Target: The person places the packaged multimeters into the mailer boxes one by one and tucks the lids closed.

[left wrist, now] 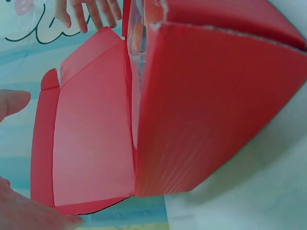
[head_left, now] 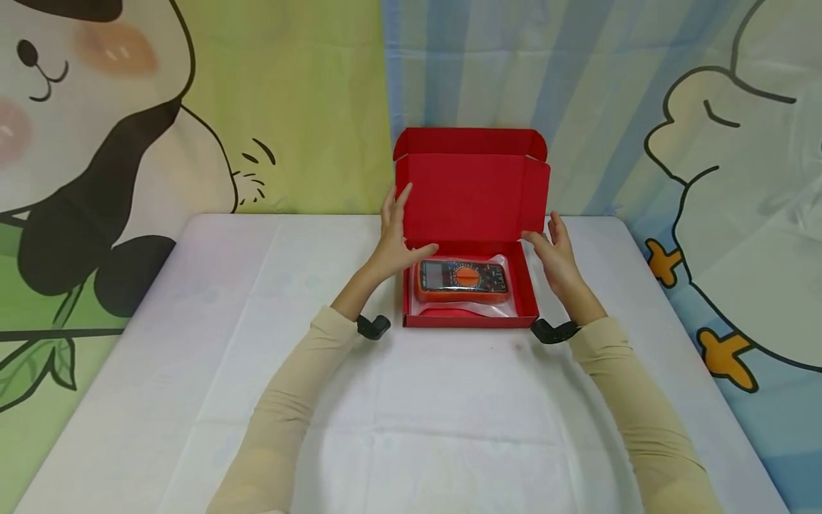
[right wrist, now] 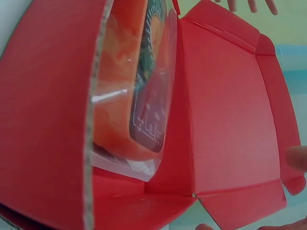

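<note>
An opened red cardboard box (head_left: pixel 471 321) stands on the table, its lid (head_left: pixel 475 196) raised at the back. Inside lies an orange multimeter (head_left: pixel 462 280) with a dark face and an orange dial, wrapped in a clear plastic bag (right wrist: pixel 136 165). My left hand (head_left: pixel 393 239) is at the box's left side, fingers extended up along the lid's edge and thumb over the left wall. At the right, my right hand (head_left: pixel 557 260) has its fingers stretched toward the lid's lower right corner. Neither hand grips anything; whether fingertips touch the lid is unclear.
A white cloth covers the table (head_left: pixel 449 428). Behind it hangs a curtain (head_left: pixel 308 107) printed with cartoon animals. A black wrist camera mount (head_left: pixel 374 328) sits on the left wrist, and another mount (head_left: pixel 554 331) on the right, close to the box's front corner.
</note>
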`<state>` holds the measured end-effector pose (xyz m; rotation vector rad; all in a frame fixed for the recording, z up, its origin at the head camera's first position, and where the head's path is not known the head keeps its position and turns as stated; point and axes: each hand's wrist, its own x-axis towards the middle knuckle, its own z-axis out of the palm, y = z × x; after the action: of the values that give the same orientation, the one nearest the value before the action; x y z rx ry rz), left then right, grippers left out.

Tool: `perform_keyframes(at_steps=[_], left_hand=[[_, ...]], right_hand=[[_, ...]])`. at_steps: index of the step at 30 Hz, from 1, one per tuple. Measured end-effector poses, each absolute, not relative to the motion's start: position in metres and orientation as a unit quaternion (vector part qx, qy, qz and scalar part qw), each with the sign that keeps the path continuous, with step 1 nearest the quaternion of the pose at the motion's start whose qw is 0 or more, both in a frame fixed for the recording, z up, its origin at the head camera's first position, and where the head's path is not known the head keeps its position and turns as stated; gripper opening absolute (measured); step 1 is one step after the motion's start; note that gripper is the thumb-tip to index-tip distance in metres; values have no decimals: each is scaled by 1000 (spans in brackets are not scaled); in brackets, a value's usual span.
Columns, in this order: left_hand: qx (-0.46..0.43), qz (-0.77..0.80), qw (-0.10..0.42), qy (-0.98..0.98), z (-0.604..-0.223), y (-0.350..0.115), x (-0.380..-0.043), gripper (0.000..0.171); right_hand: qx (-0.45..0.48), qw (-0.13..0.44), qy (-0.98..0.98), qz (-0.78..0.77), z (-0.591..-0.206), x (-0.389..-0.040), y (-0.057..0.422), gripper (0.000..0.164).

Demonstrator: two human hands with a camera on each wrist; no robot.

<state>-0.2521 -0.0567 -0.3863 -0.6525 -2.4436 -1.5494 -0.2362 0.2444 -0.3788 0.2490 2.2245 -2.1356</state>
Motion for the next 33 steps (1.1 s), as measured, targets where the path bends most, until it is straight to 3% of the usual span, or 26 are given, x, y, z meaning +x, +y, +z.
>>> perform_keyframes(at_steps=[13, 33], left_hand=[[-227, -534, 44, -813, -388, -57, -247, 110], [-260, -526, 23, -810, -392, -56, -242, 103]], right_hand=[[59, -1, 720, -691, -383, -235, 242, 83], [28, -4, 689, -725, -386, -223, 249, 73]])
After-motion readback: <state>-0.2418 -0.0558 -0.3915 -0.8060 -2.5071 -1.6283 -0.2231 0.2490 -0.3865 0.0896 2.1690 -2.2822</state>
